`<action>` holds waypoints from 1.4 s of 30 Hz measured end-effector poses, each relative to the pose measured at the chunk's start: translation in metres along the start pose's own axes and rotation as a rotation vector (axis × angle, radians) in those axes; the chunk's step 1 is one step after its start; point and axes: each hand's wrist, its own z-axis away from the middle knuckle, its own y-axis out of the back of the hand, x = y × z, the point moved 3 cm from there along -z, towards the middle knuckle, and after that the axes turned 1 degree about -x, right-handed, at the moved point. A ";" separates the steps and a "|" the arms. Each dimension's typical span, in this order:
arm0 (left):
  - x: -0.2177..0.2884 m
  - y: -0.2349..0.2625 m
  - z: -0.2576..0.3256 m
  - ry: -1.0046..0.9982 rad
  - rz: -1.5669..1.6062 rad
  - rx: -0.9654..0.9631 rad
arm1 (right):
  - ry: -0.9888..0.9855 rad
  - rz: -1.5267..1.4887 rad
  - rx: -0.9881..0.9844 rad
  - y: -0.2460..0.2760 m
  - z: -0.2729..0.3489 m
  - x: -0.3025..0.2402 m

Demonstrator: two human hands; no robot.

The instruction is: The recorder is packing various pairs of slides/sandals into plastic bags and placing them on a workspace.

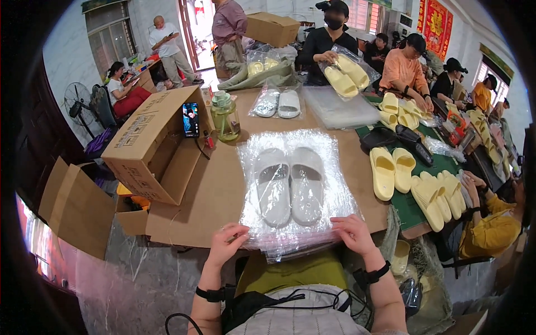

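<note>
A pair of light grey slide slippers [307, 192] lies side by side inside a clear plastic bag [341, 187]. The bag rests on a pile of similar shiny bags [273, 252] at the table's near edge. At its near left corner, my left hand [228, 244] has bent fingers closed at the bag's edge. My right hand [354, 234] is at the near right corner, thumb and fingers pinching the film there. The slippers lie between both hands, untouched by the fingers.
An open cardboard box [148, 145] holding up a phone [190, 120] stands left, beside a green-lidded bottle [225, 117]. Bagged slippers [289, 104] and flat plastic bags [340, 106] lie farther back. Yellow slippers [383, 173] fill the right side. A co-worker [329, 42] across holds bagged slippers.
</note>
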 end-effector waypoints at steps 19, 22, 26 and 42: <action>0.025 -0.016 0.000 -0.319 -0.367 0.233 | -0.335 -0.091 0.267 -0.001 -0.004 0.019; 0.018 -0.017 0.000 -0.200 -0.191 0.204 | -0.305 -0.092 0.302 -0.001 -0.004 0.021; -0.032 -0.026 0.009 0.255 0.127 0.251 | -0.328 -0.077 0.298 -0.004 -0.007 0.021; 0.061 -0.070 -0.007 -0.465 -0.713 0.048 | -0.427 0.166 0.451 -0.026 -0.015 0.032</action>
